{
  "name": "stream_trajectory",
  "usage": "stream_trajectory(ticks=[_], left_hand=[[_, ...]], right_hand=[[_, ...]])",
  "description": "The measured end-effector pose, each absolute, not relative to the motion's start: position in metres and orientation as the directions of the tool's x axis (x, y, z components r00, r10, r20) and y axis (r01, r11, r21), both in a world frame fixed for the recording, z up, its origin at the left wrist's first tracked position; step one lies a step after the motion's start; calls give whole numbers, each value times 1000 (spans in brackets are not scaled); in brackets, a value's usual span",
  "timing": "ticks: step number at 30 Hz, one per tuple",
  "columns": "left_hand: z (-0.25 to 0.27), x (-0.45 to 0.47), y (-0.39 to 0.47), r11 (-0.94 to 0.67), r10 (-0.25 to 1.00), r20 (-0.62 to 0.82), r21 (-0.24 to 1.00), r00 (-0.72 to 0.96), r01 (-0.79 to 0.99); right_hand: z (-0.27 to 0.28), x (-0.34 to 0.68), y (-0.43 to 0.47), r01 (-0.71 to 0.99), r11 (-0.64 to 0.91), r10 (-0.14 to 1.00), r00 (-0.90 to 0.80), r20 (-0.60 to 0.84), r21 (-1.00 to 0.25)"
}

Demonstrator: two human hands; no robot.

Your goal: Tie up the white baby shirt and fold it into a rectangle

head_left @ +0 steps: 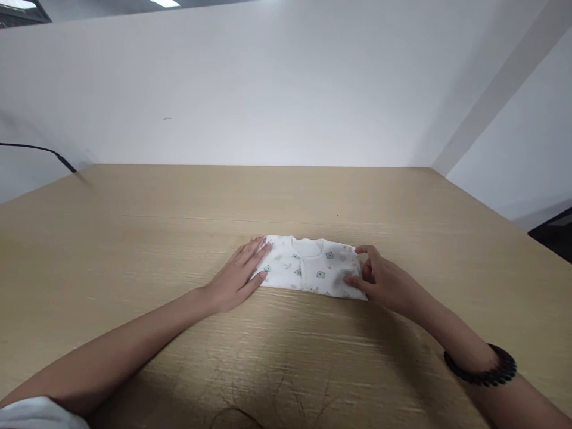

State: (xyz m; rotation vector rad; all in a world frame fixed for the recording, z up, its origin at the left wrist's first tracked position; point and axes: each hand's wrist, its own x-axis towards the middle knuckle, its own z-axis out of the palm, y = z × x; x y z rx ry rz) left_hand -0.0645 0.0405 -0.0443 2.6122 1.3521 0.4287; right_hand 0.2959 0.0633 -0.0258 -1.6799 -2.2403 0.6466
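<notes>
A small white baby shirt (319, 271) with little bear prints lies folded into a wide, low rectangle. Its round neckline faces the far side, and a front seam runs down the middle. Flat on the shirt's left end rests my left hand (235, 277), fingers stretched out and the thumb apart. At the right end is my right hand (379, 277), its index finger by the upper corner and its thumb over the printed cloth. The other fingers curl at the edge, partly hidden. A gap shows between thumb and index finger.
The wooden tabletop (214, 202) runs back to a white partition (277, 89). A black cable (40, 147) reaches in from the left. At the right edge is a dark object (554, 232), partly cut off. A black coiled band (487, 366) circles my right wrist.
</notes>
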Motion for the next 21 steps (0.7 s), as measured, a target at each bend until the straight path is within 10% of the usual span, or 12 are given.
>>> stream_trajectory(ticks=[4,8,18,21], left_hand=[[-38,-63,37,-655,755,178,257,631,711],[-36,-62,36,-693,711,90,253,697,675],[-36,-64,37,-572,819,255,292,513,767],[-36,-71,45,-442,892,304,435,334,785]], right_hand=[[-41,279,53,881,406,909,-361,209,-244],[-57,264,42,893,426,903,-407,140,-147],[-28,282,51,945,277,945,-236,225,-172],[-14,290,50,939,210,977,-213,17,-272]])
